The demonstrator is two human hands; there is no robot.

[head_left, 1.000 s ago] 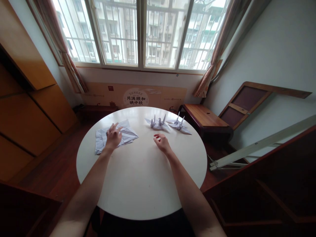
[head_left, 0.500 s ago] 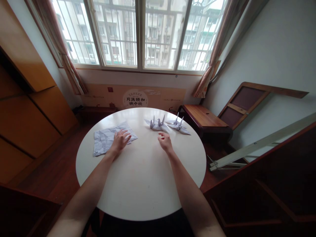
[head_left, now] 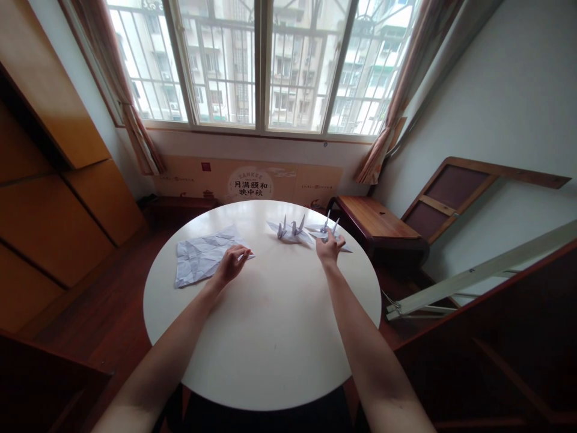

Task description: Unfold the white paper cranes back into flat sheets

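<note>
The right hand [head_left: 330,248] bends its fingers at a pale folded-paper crane [head_left: 346,247], wings stretching far-left to near-right; its grip I cannot tell. The left hand [head_left: 233,261] keeps narrow fingers.

We count four paper cranes [head_left: 298,231], one left hand [head_left: 232,263] and one right hand [head_left: 330,248]. We see one round table [head_left: 270,337] and two curtains [head_left: 140,147].

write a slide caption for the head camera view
Right hand by the paper birds, left hand by the creased paper, over a round white table.
</note>
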